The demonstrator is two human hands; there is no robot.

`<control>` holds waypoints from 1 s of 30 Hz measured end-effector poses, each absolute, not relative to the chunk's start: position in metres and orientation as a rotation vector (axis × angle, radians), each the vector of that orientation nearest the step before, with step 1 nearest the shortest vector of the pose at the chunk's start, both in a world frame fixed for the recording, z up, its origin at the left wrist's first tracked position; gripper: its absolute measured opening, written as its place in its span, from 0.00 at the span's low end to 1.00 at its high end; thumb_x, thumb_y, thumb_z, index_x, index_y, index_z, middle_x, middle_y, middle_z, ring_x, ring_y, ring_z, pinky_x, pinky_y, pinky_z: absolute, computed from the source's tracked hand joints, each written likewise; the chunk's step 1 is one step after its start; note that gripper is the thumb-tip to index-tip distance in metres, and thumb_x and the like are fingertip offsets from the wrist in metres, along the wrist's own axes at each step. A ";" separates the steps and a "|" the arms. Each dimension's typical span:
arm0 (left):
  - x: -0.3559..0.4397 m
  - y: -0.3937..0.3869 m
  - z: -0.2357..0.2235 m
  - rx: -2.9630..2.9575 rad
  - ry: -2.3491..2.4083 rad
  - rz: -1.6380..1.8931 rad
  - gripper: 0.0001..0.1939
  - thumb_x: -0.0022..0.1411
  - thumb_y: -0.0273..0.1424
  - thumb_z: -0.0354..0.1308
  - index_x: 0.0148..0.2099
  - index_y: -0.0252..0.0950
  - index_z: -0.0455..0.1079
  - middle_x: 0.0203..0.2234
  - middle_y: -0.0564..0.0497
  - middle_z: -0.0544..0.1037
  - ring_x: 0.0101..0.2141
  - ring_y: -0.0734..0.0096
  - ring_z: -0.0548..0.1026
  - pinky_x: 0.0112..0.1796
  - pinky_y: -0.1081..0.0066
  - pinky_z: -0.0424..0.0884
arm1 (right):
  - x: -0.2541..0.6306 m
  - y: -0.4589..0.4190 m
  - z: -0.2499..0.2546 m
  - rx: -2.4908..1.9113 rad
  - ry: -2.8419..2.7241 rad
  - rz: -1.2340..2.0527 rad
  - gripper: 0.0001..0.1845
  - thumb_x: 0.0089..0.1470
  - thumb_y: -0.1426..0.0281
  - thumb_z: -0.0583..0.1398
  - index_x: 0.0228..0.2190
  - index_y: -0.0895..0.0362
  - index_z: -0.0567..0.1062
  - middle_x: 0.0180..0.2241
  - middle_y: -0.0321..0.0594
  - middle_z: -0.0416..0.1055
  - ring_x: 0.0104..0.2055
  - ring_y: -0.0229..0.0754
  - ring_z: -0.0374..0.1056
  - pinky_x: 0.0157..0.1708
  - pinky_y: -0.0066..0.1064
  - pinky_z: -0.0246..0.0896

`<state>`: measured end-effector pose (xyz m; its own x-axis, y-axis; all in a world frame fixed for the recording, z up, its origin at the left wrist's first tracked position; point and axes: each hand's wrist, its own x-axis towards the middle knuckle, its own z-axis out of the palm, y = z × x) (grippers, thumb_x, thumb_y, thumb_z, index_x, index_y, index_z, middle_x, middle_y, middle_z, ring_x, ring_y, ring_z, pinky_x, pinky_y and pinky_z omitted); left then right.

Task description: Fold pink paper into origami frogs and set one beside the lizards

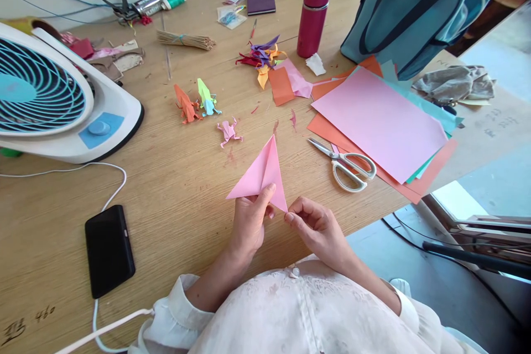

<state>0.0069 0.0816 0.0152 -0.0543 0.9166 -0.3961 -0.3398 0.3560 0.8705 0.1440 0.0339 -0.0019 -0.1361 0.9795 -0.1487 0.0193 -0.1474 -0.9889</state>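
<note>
A pink sheet of origami paper (262,170), folded into a triangle with a crease down its middle, is held above the front of the table. My left hand (251,218) grips its lower edge, thumb on top and fingers beneath, partly hidden. The thumb and forefinger of my right hand (317,227) pinch the triangle's lower right corner. Just beyond the paper lies a small pink paper frog (229,132). An orange paper figure (186,104) and a green and blue one (207,97) stand farther back.
Scissors (346,165) lie right of my hands, beside stacked coloured paper (379,116). A fan (62,99) and a phone (109,250) with a cable occupy the left. Toward the back are paper cranes (261,56), a magenta bottle (314,17) and a teal bag (410,11).
</note>
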 end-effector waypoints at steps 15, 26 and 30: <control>0.002 0.086 0.006 0.665 1.206 1.218 0.16 0.51 0.35 0.70 0.35 0.34 0.68 0.25 0.57 0.67 0.22 0.82 0.62 0.19 0.81 0.61 | 0.182 0.026 -0.007 -1.487 -1.522 1.001 0.15 0.64 0.64 0.57 0.26 0.55 0.68 0.23 0.33 0.62 0.25 0.36 0.57 0.25 0.28 0.51; 0.001 0.087 0.005 0.628 1.211 1.239 0.17 0.51 0.36 0.70 0.35 0.35 0.67 0.23 0.58 0.67 0.22 0.81 0.61 0.18 0.80 0.60 | 0.220 0.047 -0.011 -1.551 -1.665 0.340 0.06 0.63 0.70 0.56 0.39 0.54 0.74 0.37 0.43 0.71 0.37 0.42 0.69 0.37 0.33 0.65; 0.000 0.087 0.003 0.604 1.176 1.258 0.17 0.51 0.36 0.70 0.33 0.35 0.65 0.23 0.58 0.67 0.21 0.81 0.62 0.18 0.79 0.61 | 0.257 0.073 -0.022 -1.875 -1.798 0.006 0.16 0.61 0.65 0.57 0.50 0.55 0.74 0.45 0.50 0.70 0.47 0.53 0.68 0.44 0.43 0.65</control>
